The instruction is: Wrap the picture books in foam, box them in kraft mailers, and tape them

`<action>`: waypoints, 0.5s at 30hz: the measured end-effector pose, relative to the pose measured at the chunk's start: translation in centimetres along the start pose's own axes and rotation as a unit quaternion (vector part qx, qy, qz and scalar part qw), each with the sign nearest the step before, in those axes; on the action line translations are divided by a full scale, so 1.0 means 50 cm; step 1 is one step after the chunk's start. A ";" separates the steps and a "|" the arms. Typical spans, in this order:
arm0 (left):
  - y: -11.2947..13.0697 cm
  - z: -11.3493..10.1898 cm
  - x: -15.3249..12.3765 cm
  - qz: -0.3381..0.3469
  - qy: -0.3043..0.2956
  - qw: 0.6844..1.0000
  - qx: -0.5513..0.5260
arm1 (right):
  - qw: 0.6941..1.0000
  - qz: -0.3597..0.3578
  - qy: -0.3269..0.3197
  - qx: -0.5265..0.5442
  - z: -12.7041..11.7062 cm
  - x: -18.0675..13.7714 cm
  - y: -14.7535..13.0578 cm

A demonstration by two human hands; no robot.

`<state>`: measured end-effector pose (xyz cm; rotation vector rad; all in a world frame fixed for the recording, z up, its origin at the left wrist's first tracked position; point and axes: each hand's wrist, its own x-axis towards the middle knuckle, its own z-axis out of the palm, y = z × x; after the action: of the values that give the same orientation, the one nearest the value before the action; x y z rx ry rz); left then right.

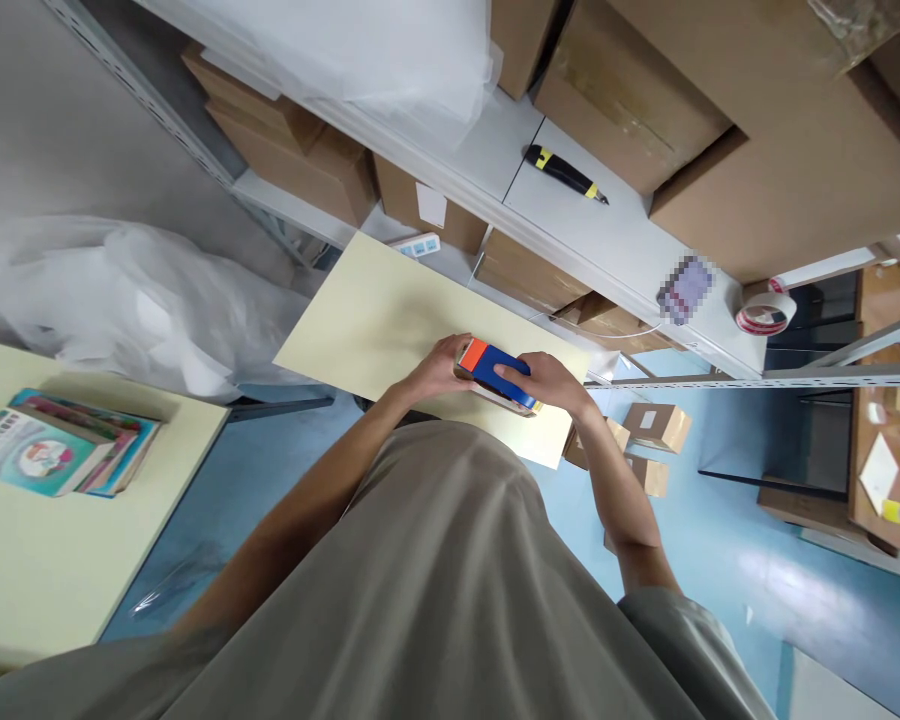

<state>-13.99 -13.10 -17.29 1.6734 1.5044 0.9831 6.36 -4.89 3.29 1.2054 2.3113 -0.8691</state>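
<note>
A small blue and orange box [497, 369] is between my two hands above a pale yellow tabletop [367, 310]. My left hand [444, 366] grips its orange end, fingers curled around that side. At the blue end, my right hand [546, 380] holds it with the thumb lying across the top face. A pale layer shows along the box's near side, too small to make out. The undersides of both hands are hidden.
Beyond the tabletop, a white shelf carries a black and yellow utility knife [566, 174], a tape roll [765, 312] and cardboard boxes [634, 95]. Books [52, 445] lie stacked on a second table at left. More cartons [656, 427] stand on the blue floor at right.
</note>
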 end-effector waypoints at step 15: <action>-0.003 0.000 0.001 -0.031 -0.014 0.982 -0.188 | 0.999 -0.034 0.002 -0.038 0.006 0.018 -0.036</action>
<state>-14.07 -13.05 -17.40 1.3574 1.2509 1.1248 4.41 -5.37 3.16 1.1032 2.3785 -0.7942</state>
